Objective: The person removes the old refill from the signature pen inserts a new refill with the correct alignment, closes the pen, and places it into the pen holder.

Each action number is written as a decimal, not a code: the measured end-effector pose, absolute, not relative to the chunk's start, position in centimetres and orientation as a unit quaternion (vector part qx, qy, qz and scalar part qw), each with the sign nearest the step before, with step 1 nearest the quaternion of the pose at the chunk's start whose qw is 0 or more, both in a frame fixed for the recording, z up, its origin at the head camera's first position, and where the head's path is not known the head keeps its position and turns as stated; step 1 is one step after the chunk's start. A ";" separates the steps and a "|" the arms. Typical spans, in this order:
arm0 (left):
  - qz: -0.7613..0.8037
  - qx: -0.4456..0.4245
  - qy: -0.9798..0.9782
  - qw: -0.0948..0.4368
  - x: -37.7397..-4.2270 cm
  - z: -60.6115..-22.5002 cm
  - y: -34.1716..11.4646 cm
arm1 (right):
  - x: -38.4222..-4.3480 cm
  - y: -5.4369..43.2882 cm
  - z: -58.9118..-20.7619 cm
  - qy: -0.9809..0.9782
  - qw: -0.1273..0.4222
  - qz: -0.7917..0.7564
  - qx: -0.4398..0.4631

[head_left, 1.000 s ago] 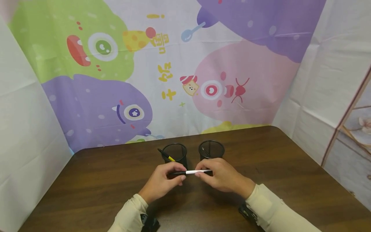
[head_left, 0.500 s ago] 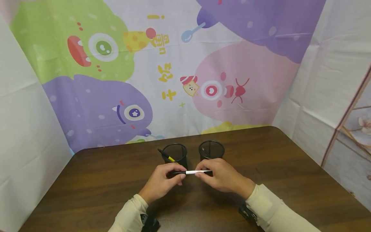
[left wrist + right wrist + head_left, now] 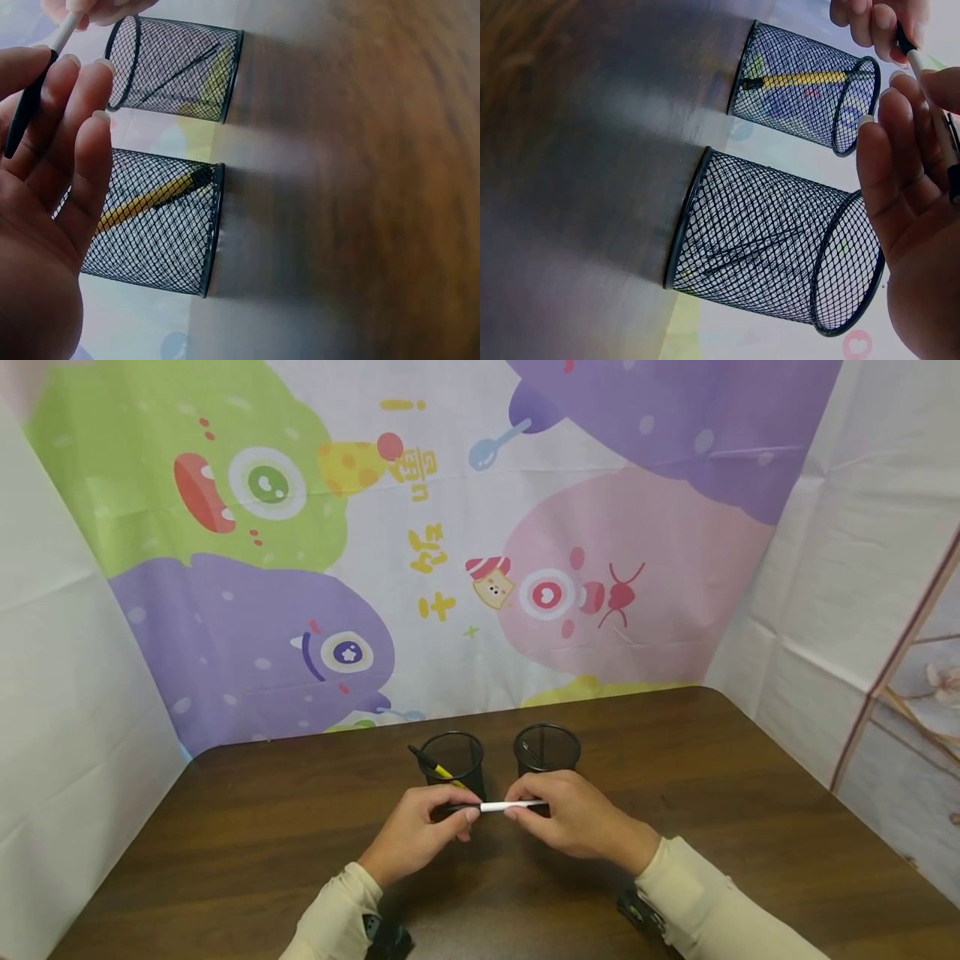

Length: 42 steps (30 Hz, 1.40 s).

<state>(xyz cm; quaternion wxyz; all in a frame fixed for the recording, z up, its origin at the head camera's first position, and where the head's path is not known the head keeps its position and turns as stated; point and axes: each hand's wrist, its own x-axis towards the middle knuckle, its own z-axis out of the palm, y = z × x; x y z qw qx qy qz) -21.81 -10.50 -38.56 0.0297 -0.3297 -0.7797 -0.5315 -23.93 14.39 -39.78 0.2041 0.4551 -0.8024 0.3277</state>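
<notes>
A slim pen (image 3: 492,807) with a white barrel and black ends is held level between both hands, above the table's middle. My left hand (image 3: 412,831) pinches its black tapered part (image 3: 30,105) between thumb and fingers. At the other end, my right hand (image 3: 581,817) pinches the white barrel (image 3: 937,124), near the black clip end. Just beyond the hands stand two black mesh pen cups, the left cup (image 3: 481,762) and the right cup (image 3: 547,725). A yellow pen with black ends (image 3: 446,772) leans in the left one.
Thin dark sticks (image 3: 757,251) lie slanted inside the right cup. The brown wooden table (image 3: 247,835) runs back to a cartoon-printed cloth (image 3: 450,660). White cloth walls (image 3: 795,610) close in both sides. Small cameras (image 3: 388,937) are strapped at both wrists.
Hands and pen stay in nearly the same place. The left hand's fingers dip very slightly, showing a bit more of the yellow pen behind them.
</notes>
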 end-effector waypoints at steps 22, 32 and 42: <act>-0.536 -0.337 -0.773 0.032 -21.9 -38.7 -10.9 | -24.1 14.2 -39.9 -0.794 0.203 0.341 0.460; -0.493 -0.361 -0.784 0.108 -22.0 -38.9 -10.2 | -24.2 14.4 -40.1 -0.790 0.212 0.350 0.457; -0.505 -0.368 -0.771 0.119 -21.7 -38.8 -9.8 | -24.1 14.5 -39.8 -0.799 0.200 0.352 0.445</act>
